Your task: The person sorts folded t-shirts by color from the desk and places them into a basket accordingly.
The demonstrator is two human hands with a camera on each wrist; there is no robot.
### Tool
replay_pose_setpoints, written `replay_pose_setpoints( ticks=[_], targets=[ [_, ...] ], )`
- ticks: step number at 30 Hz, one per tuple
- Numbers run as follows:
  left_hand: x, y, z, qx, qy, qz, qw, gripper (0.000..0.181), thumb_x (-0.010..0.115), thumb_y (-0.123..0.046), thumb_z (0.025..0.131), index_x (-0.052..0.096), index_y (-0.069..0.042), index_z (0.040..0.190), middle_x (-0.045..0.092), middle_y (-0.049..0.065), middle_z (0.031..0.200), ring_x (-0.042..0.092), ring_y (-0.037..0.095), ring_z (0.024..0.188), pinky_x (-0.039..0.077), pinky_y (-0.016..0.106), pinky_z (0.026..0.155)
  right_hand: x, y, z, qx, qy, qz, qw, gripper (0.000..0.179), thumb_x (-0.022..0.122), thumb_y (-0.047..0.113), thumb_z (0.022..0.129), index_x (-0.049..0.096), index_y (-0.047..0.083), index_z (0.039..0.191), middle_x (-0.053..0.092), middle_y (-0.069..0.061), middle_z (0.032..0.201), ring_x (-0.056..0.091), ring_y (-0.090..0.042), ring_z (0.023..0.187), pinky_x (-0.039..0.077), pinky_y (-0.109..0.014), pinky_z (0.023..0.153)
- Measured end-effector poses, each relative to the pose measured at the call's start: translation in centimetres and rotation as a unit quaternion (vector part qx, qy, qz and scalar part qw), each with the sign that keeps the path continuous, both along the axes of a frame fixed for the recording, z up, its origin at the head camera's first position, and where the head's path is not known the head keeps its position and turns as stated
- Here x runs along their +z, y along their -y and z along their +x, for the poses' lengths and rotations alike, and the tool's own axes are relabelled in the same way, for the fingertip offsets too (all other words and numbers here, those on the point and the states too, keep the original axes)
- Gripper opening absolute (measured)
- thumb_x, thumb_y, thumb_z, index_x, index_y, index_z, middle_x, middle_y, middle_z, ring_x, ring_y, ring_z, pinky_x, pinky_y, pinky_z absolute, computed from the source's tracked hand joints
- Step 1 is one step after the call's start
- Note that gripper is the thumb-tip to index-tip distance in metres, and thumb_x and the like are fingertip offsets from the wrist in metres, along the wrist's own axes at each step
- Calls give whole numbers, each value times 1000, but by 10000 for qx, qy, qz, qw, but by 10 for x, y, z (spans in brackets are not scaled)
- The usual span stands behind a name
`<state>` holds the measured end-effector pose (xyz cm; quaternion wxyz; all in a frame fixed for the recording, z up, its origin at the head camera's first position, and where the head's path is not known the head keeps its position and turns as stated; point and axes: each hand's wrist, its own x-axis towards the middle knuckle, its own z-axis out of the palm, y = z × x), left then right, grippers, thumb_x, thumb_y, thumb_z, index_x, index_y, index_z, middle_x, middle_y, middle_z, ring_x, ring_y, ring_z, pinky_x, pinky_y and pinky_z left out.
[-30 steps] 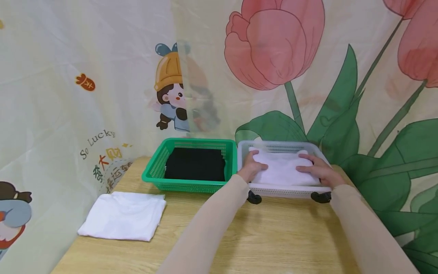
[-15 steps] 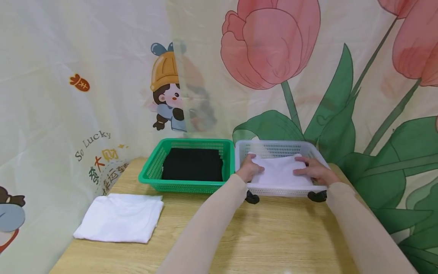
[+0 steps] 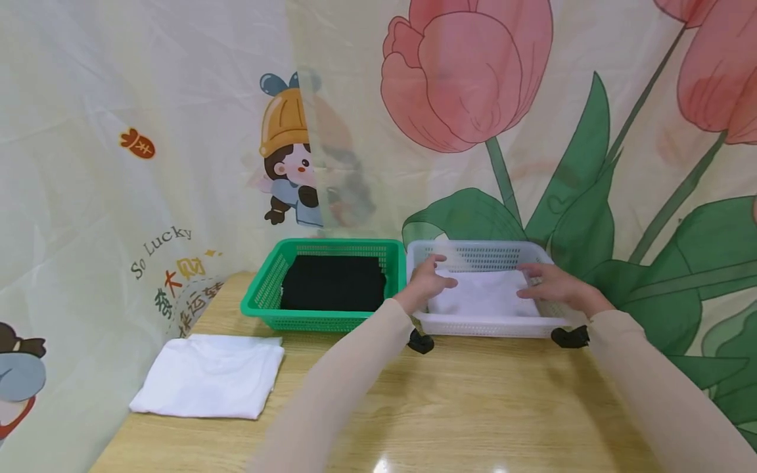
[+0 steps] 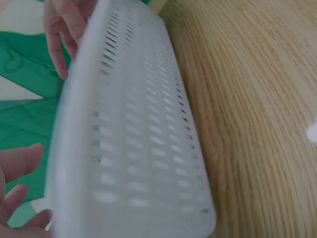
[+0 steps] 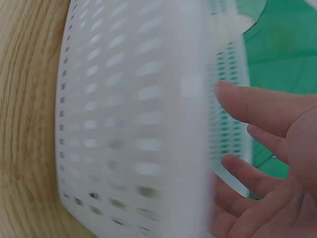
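A folded white cloth (image 3: 481, 293) lies flat inside the white plastic basket (image 3: 491, 325) at the right. Over the basket's left side hovers my left hand (image 3: 427, 282), fingers spread and holding nothing. My right hand (image 3: 558, 288) is above the right side, its fingers loosely extended towards the cloth's edge. In the right wrist view the right hand (image 5: 270, 158) shows empty behind the basket's rim. The left wrist view shows the thumb and fingertips of the left hand (image 4: 20, 183) beside the basket wall (image 4: 138, 124), also with nothing between them.
A green basket (image 3: 319, 324) holding folded black cloth (image 3: 333, 284) stands against the white basket's left side. Another folded white garment (image 3: 209, 376) lies at the table's left. Behind the wooden table (image 3: 461, 401) hangs a printed curtain (image 3: 367, 98).
Both hands have let go of the white cloth and moved apart, left hand leftward and right hand rightward. The cloth has gone down from near the rim into the white basket.
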<state>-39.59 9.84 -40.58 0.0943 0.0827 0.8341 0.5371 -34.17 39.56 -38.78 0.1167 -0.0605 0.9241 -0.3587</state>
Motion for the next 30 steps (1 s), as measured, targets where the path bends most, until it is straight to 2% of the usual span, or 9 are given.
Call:
replay_pose_setpoints(
  ticks=[3,8,11,15,21,23,27,30],
  targets=[
    [15,21,7,-415,-153,200,9988,59,80,-18,97,55,-21,150,50,9,158,56,30,138,50,47,112,18,3,13,118,-208,55,9997,80,69,26,105,25,-6,163,29,-41,160,42,-56,139,47,-67,107],
    [48,66,23,-1176,-398,577,9906,55,77,-18,100,55,-21,151,53,8,155,58,29,137,51,48,111,45,13,36,273,-600,49,9978,77,67,27,107,26,-4,164,33,-39,159,45,-59,138,48,-68,106],
    [63,96,31,-1415,-570,550,9868,55,77,-19,100,55,-22,151,55,6,153,59,27,135,53,47,109,56,20,49,371,-720,-44,9967,76,66,26,107,25,-2,165,34,-37,160,45,-60,139,49,-67,106],
    [75,140,43,-1539,-802,471,9837,53,76,-21,101,55,-23,149,56,4,150,60,26,133,53,45,108,64,30,68,469,-869,-134,9950,75,66,28,108,26,1,166,38,-33,159,50,-56,137,52,-63,104],
    [79,221,70,-1416,-1045,285,9840,53,77,-26,100,55,-26,148,57,2,148,60,24,133,52,46,109,65,58,94,569,-954,-504,9925,73,67,29,107,31,7,166,42,-27,159,53,-50,137,55,-56,102],
    [76,246,78,-1310,-1094,191,9851,52,78,-29,100,55,-27,147,57,2,149,60,24,133,53,44,108,61,67,101,645,-989,-611,9911,71,67,29,106,33,7,165,44,-26,158,56,-48,135,57,-51,100],
    [66,294,88,-1149,-1273,67,9852,55,79,-29,99,55,-21,148,57,6,151,59,29,134,56,38,103,50,84,113,815,-985,-937,9874,68,68,26,106,37,7,163,47,-27,156,61,-44,131,61,-39,95],
    [58,326,95,-1001,-1344,-23,9859,55,78,-26,100,54,-16,148,57,9,150,59,35,135,57,32,99,40,97,119,949,-804,-1348,9830,67,68,25,106,38,8,163,46,-27,158,61,-44,132,61,-35,94]
  ],
)
